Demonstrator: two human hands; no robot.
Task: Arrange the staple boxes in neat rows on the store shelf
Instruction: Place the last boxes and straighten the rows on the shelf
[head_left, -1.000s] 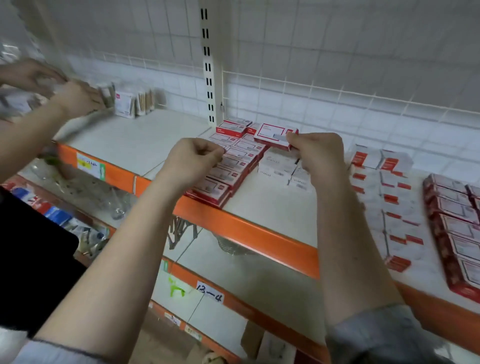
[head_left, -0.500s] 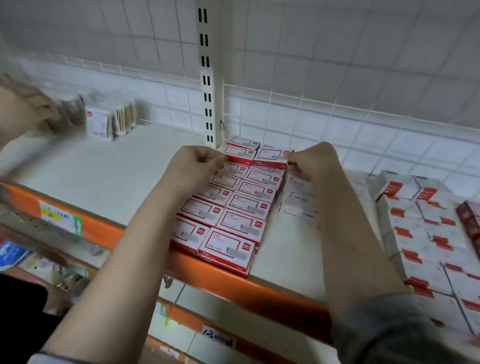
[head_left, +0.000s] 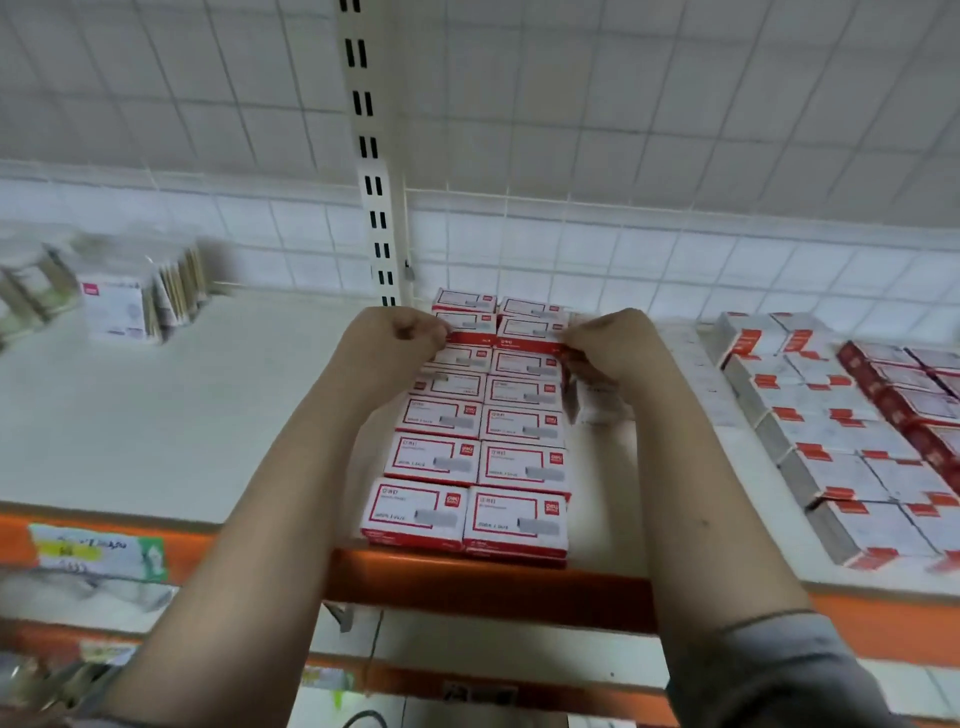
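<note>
Presently, two neat columns of flat red-and-white cardboard staple boxes (head_left: 470, 457) are laid on the white store shelf with an orange front edge (head_left: 156, 415), running from the near edge back to the white wire-grid back panel (head_left: 623, 156). A raised pair of boxes (head_left: 501, 332) is seen toward the far end of these columns, lifted a little above the row beneath. It is gripped at its left end by the left hand (head_left: 395, 338), whose fingers are curled, and at its right end by the right hand (head_left: 605, 343), likewise curled; both grips are narrow.

To the right of the columns, partly hidden behind the right forearm, a few white boxes (head_left: 597, 405) are stacked. Further right, rows of white boxes with red corners (head_left: 841, 447) are spread over the shelf, and dark red boxes (head_left: 914, 384) lie at the far right. On the far left, blurred upright packets (head_left: 130, 301) are stood. A slotted white upright (head_left: 371, 156) is fixed behind the columns.
</note>
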